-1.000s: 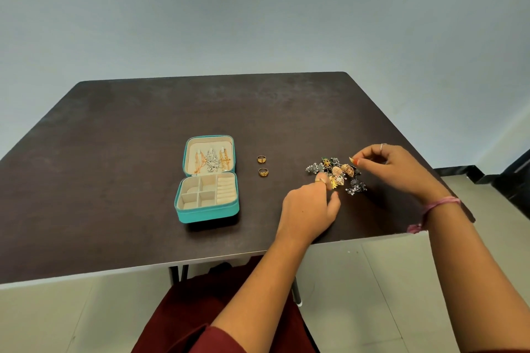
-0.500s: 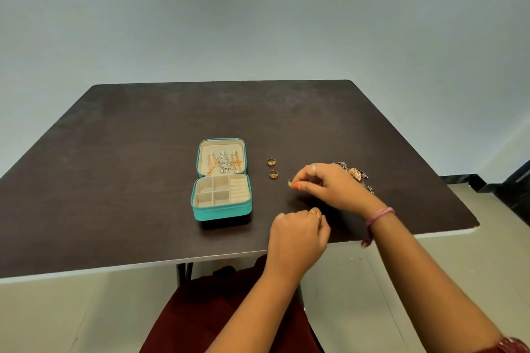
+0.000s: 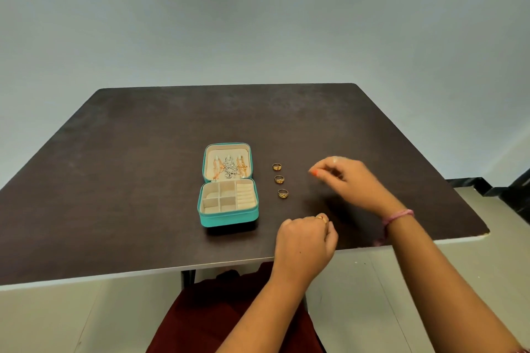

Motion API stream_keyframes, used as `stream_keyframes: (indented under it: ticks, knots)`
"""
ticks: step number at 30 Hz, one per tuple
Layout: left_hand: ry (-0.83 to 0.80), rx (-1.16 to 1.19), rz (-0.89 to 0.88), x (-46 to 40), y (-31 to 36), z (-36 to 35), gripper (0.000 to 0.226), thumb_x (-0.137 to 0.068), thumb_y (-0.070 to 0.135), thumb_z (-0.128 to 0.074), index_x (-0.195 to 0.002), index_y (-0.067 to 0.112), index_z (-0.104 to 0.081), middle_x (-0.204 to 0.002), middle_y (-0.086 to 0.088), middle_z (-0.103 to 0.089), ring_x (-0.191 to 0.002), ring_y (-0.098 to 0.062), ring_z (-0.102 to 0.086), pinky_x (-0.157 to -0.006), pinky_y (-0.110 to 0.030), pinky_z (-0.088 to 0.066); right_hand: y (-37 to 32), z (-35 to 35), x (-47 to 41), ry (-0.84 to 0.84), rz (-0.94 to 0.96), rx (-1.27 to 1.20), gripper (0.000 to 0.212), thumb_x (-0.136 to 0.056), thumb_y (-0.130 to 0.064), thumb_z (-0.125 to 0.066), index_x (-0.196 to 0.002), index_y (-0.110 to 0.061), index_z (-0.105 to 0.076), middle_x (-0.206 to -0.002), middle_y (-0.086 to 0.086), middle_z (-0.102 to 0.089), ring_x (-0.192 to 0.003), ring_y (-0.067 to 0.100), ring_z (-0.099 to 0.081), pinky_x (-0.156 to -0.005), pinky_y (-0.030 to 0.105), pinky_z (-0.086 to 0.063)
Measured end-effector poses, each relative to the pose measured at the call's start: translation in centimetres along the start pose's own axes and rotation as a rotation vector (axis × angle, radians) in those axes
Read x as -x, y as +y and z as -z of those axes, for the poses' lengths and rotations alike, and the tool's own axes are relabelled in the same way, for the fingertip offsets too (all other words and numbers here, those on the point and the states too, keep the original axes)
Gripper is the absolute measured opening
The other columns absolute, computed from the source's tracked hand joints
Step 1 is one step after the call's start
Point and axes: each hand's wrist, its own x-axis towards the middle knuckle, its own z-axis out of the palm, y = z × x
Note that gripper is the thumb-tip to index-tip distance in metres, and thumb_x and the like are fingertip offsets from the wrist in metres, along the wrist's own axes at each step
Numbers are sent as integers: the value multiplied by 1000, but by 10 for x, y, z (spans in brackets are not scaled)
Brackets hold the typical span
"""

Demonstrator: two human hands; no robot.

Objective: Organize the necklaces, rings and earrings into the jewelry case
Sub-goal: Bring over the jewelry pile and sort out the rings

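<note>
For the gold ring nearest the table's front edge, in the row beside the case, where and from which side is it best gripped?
Probably pinch the nearest gold ring across its band from above. It appears to stand on the table, apart from the middle ring and the jewelry case, so fingertips likely fit on both sides.

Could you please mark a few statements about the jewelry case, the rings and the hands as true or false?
1. The teal zip-up jewelry case lies open. True.
2. Five small gold rings lie right of it. False: three.
3. Thin chain necklaces hang inside its lid. True.
4. The left hand rests flat, fingers straight. False: its curled fingers grip a small gold piece.
5. The right hand wears a pink wristband. True.
</note>
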Motion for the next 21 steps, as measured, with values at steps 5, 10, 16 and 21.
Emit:
stream_keyframes:
  ticks: [5,10,16,21]
  knots:
    - [-40,-64,63,-4,0,-5,23,-85,38,-41,-67,25,-37,-42,6,-47,-35,-11,-46,-43,-22,-36,52,32,38,306,-161,-247,20,-91,-15,-60,-105,-28,-66,-106,0,-63,-89,6,-63,-74,18,-52]
    - [-142,-45,42,-17,8,-6,29,-95,37,-39,-117,22,-50,-67,2,-64,-60,-18,-61,-46,-24,-28,86,27,62,393,-286,-370,43,-94,-5,-52,-94,-45,-67,-108,-3,-60,-93,8,-56,-80,11,-44]
    - [-136,-94,44,-43,24,-11,55,-83,40,-56,-136,30,-50,-49,5,-57,-42,-13,-54,-42,-20,-2,92,18,54,309,-219,-36,51,-90,10,-39,-105,-29,-68,-107,0,-52,-105,18,-55,-96,33,-44]
    - [-97,-91,23,-57,35,-24,57,-99,41,-35,-151,35,-13,-84,-6,-68,-77,-28,-63,-44,-25,-16,96,18,53,271,-220,51,53,-90,11,-36,-112,-23,-70,-109,-3,-47,-108,17,-47,-92,25,-35]
